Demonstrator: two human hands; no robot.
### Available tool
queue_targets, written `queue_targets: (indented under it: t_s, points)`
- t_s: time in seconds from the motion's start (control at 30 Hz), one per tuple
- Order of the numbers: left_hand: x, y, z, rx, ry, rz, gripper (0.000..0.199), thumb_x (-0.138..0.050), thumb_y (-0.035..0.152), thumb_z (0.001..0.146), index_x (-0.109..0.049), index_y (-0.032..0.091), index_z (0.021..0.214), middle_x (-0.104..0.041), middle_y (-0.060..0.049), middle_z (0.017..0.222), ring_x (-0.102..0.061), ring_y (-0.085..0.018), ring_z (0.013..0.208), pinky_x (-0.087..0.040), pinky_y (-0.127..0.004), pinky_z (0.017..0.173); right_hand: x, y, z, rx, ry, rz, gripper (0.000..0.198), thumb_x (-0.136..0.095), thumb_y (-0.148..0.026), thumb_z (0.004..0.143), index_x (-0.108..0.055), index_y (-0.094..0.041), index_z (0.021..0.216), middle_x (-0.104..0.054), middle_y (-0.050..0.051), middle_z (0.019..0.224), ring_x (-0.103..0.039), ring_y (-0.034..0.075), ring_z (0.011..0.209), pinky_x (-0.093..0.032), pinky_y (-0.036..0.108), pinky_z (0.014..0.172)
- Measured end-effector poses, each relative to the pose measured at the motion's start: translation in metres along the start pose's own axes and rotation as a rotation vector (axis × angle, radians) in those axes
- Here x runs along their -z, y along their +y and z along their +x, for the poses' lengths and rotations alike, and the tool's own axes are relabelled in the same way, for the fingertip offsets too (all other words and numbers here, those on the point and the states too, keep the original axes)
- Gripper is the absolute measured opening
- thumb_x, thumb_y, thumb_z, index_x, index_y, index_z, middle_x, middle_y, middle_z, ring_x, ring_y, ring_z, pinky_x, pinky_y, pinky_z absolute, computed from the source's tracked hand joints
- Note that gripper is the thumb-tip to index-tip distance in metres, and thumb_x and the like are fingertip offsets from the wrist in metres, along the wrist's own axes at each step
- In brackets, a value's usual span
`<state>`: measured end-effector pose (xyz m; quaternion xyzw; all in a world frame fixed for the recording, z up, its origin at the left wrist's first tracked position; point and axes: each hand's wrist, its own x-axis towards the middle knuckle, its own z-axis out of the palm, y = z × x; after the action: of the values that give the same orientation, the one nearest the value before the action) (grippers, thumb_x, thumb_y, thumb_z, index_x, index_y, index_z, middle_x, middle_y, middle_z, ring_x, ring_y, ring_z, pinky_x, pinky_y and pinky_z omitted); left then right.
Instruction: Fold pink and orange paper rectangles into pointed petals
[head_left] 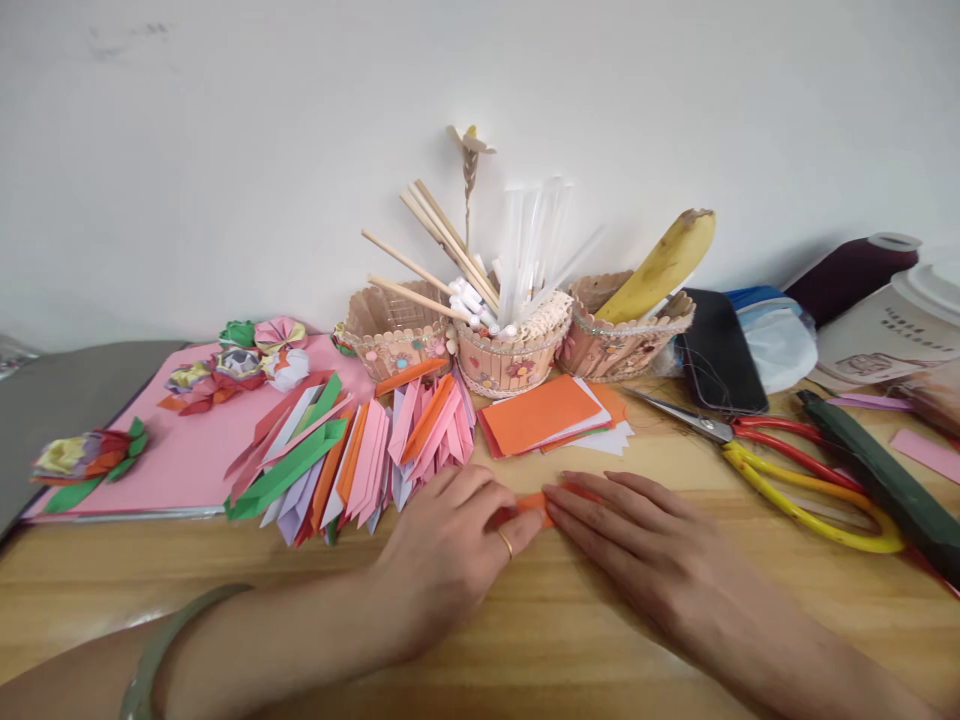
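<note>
A small orange folded paper strip [537,507] lies on the wooden table [525,660] between my hands, partly covered by the fingers of both. My left hand [450,545] is curled, with thumb and fingers closed on the strip's left part. Stretched out flat, the fingers of my right hand [652,550] rest over its right end. Just behind my hands lies a stack of rectangular paper slips [540,415], orange on top. To the left, close to my left hand, stands a row of folded paper pieces [367,460] in pink, orange, green, white and purple.
Finished paper flowers [240,365] lie on a pink folder [161,440] at the left. Three decorated baskets [510,365] hold sticks, straws and a banana [664,265]. Scissors [795,450], a dark green cutter [885,485], a phone [720,350] and a cup [885,335] are at the right.
</note>
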<state>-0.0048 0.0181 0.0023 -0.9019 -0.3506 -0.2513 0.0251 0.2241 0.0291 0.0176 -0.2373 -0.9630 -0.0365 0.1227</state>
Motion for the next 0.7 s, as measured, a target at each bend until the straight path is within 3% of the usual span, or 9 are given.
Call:
queue_targets:
  t_s: [0.13,0.27,0.37,0.53,0.7]
  points:
    - [-0.005,0.003,-0.004,-0.053,0.022,0.088,0.018,-0.045,0.015,0.095,-0.063,0.014,0.092,-0.063,-0.004,0.087,-0.056,-0.018,0.085,-0.046,-0.032,0.073,-0.001,0.000,0.000,-0.061,0.039,0.035,0.033,-0.041,-0.016,0.093,-0.058,-0.014,0.122,-0.059,0.008,0.126,-0.055,0.025,0.116,-0.050,0.045,0.092]
    - [-0.003,0.002,-0.006,-0.190,-0.005,0.156,0.026,-0.038,0.013,0.096,-0.062,0.009,0.106,-0.064,-0.010,0.110,-0.056,-0.022,0.104,-0.044,-0.037,0.089,-0.001,-0.001,0.001,-0.097,0.034,0.088,0.033,-0.045,-0.019,0.091,-0.059,-0.017,0.122,-0.059,0.009,0.126,-0.055,0.024,0.117,-0.046,0.044,0.096]
    - [-0.002,0.000,-0.009,-0.239,-0.020,0.204,0.035,-0.030,0.011,0.096,-0.061,0.006,0.111,-0.063,-0.012,0.116,-0.055,-0.024,0.110,-0.042,-0.038,0.093,-0.001,-0.001,0.001,-0.104,-0.008,0.105,0.036,-0.045,-0.020,0.091,-0.056,-0.017,0.125,-0.056,0.010,0.129,-0.051,0.024,0.121,-0.044,0.046,0.099]
    - [-0.003,0.001,-0.013,-0.254,-0.044,0.238,0.034,-0.034,0.010,0.093,-0.059,0.005,0.115,-0.062,-0.013,0.119,-0.055,-0.025,0.113,-0.042,-0.038,0.094,-0.002,0.000,-0.001,-0.106,-0.115,0.089,0.047,-0.048,-0.027,0.091,-0.045,-0.012,0.135,-0.048,0.014,0.136,-0.046,0.028,0.125,-0.044,0.051,0.097]
    - [0.002,0.003,-0.013,-0.275,-0.081,0.272,0.033,-0.039,0.011,0.090,-0.059,0.002,0.114,-0.061,-0.016,0.120,-0.055,-0.027,0.114,-0.041,-0.040,0.095,-0.003,0.004,-0.007,-0.102,-0.172,0.151,0.060,-0.046,-0.039,0.093,-0.026,-0.018,0.145,-0.042,0.010,0.142,-0.038,0.023,0.131,-0.036,0.047,0.105]
